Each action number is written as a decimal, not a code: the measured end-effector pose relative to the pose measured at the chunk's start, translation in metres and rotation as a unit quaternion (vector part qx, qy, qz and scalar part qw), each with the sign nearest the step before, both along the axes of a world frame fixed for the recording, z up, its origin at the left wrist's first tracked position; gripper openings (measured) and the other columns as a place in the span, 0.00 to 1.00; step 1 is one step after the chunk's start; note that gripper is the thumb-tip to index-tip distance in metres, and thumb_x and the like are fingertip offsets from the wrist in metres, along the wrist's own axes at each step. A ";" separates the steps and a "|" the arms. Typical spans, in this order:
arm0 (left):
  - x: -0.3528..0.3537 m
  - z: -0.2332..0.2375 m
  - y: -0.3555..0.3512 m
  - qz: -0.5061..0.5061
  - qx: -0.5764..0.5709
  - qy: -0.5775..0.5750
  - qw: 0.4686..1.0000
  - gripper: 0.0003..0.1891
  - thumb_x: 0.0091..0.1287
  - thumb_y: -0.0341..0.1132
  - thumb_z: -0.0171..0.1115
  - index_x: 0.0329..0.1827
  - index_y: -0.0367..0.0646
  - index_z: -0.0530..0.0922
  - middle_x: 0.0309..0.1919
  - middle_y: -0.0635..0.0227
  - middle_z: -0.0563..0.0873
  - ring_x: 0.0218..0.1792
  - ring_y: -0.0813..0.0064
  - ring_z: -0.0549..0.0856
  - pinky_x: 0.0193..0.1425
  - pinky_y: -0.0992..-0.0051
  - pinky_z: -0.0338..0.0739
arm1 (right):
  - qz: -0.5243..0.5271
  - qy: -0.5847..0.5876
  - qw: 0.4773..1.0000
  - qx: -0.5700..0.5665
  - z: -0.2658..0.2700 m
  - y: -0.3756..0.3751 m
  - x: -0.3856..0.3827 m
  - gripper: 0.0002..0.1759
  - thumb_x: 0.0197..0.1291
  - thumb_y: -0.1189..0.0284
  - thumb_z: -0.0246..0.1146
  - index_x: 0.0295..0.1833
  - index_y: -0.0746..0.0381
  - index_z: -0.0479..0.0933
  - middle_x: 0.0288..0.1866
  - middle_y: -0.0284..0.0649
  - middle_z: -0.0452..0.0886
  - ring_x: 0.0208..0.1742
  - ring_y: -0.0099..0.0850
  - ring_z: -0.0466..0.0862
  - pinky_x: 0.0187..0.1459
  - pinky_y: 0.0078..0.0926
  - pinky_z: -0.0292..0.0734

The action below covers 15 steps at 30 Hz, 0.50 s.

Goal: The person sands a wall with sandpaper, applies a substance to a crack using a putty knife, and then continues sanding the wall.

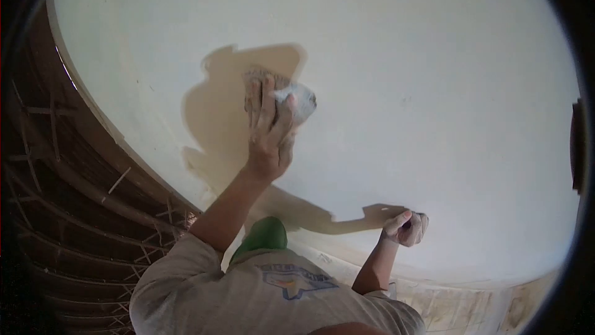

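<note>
My left hand [268, 130] is pressed against a large pale wall surface [446, 87], its fingers spread over a crumpled greyish-white sheet or cloth [300, 101]. Pale dust coats the fingers. Lower and to the right, my right hand [407, 228] is curled into a dusty fist in front of the same surface. Whatever it may hold is hidden in its fingers. Dark shadows of the arms and head fall on the wall around the left hand and beside the right one.
A rounded green thing [266, 234] shows above the grey shirt [229, 285] at the bottom. Dark curved framework with thin crossed sticks [74, 211] runs down the left side. Brownish panels [452, 307] lie at the lower right, and a dark object [577, 146] is at the right edge.
</note>
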<state>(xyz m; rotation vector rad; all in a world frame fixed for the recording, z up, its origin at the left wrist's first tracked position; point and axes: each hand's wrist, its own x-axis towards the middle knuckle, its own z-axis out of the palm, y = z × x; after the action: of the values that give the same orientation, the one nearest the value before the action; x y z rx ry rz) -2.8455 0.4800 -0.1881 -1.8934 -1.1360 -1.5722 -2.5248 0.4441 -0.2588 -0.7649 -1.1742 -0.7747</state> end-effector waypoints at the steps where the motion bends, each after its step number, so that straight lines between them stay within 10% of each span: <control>1: 0.002 -0.012 0.005 0.010 0.012 0.009 1.000 0.23 0.73 0.34 0.56 0.71 0.40 0.75 0.77 0.28 0.59 0.76 0.18 0.55 0.74 0.26 0.52 | 0.001 0.008 1.000 0.004 0.004 0.004 -0.005 0.17 0.62 0.76 0.62 0.19 0.65 0.69 0.14 0.39 0.66 0.17 0.34 0.62 0.21 0.32 0.51; 8: 0.011 -0.190 -0.019 -0.031 -0.148 -0.001 0.989 0.24 0.69 0.30 0.58 0.70 0.39 0.75 0.77 0.27 0.58 0.74 0.15 0.57 0.74 0.25 0.51 | 0.008 0.003 1.000 -0.006 -0.005 0.003 0.001 0.15 0.62 0.77 0.61 0.21 0.65 0.69 0.15 0.39 0.65 0.17 0.35 0.62 0.22 0.33 0.51; 15: -0.014 -0.034 0.002 0.004 -0.018 -0.018 1.000 0.24 0.73 0.34 0.54 0.72 0.40 0.75 0.78 0.28 0.56 0.77 0.18 0.53 0.77 0.28 0.47 | -0.005 -0.021 1.000 0.016 -0.005 0.005 0.004 0.15 0.62 0.77 0.60 0.21 0.65 0.69 0.15 0.38 0.65 0.18 0.34 0.61 0.23 0.32 0.51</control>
<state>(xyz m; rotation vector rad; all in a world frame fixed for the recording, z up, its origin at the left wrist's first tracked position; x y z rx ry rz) -2.8596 0.4819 -0.2223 -1.8873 -1.1930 -1.5973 -2.5205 0.4494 -0.2635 -0.7312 -1.1934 -0.8189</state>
